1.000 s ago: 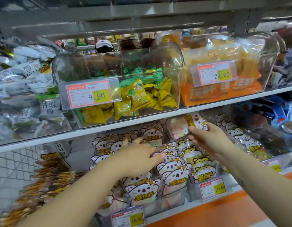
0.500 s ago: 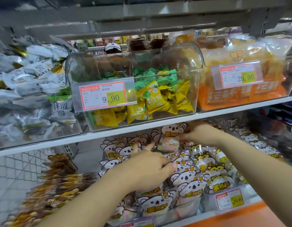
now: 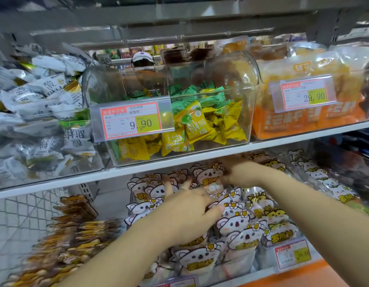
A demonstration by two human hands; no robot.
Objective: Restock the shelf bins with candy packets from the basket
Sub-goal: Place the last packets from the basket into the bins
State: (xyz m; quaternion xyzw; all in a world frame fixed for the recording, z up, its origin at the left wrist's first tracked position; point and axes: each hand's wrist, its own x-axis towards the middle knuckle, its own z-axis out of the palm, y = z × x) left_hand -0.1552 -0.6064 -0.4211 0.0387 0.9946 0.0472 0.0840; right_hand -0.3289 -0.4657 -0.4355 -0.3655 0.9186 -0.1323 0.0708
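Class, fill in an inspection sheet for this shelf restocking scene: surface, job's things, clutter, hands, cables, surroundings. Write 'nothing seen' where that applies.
Surface: white shelf, two tiers.
Job's things: koala packets stand in rows in the lower bin.
Clutter: nothing seen.
Hands: left hand presses on the koala rows; right hand grips one packet at the back, under the upper tier.
Cables: nothing seen.
Surroundings: candy bin tagged 9.90, silver packets and orange packs above; brown packets lower left.
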